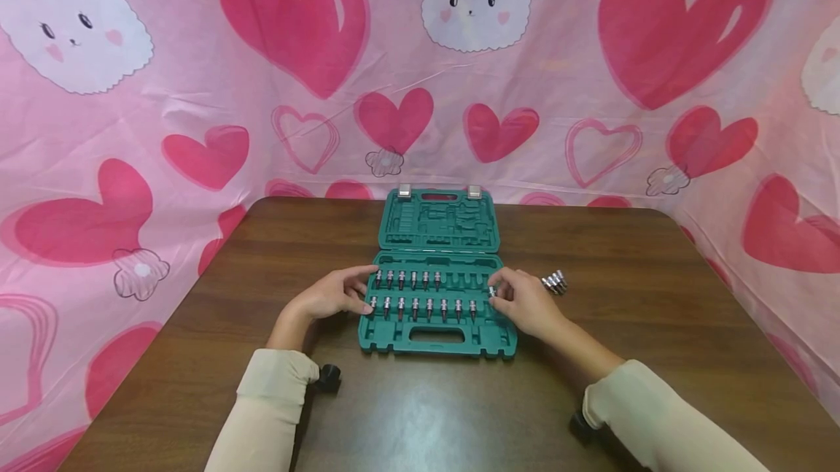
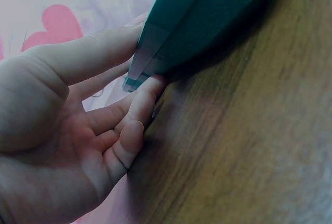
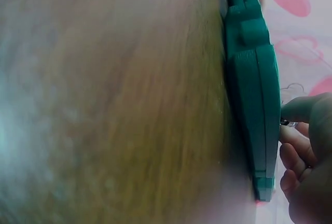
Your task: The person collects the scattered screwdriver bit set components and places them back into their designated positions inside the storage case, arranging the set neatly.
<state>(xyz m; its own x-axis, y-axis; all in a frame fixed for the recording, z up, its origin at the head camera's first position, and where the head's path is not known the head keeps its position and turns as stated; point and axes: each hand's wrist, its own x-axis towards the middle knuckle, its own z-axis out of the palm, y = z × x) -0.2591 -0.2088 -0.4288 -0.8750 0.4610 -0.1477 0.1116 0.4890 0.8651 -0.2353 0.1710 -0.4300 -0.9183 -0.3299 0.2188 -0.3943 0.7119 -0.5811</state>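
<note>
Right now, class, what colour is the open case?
The case is bluish green, seen best in the head view.

Brown wood-grain table (image 1: 420, 406) (slightly glossy) beneath open green case (image 1: 475, 335), loose metal sockets (image 1: 555, 282).

Pinched bit (image 1: 493, 291): mostly covered by my right hand (image 1: 528, 304); whether it touches its slot, I cannot tell.
Right hand: cut off by the right edge of its wrist view.
My left hand (image 1: 333, 293): cut off at the left in its own.
Green case (image 1: 387, 337): leaves the top edge in both wrist views.
Seated bits (image 1: 415, 308), loose bits (image 1: 555, 282): too small for me to read any markings.
Tabletop (image 3: 104, 99): blurred beside my right wrist.
</note>
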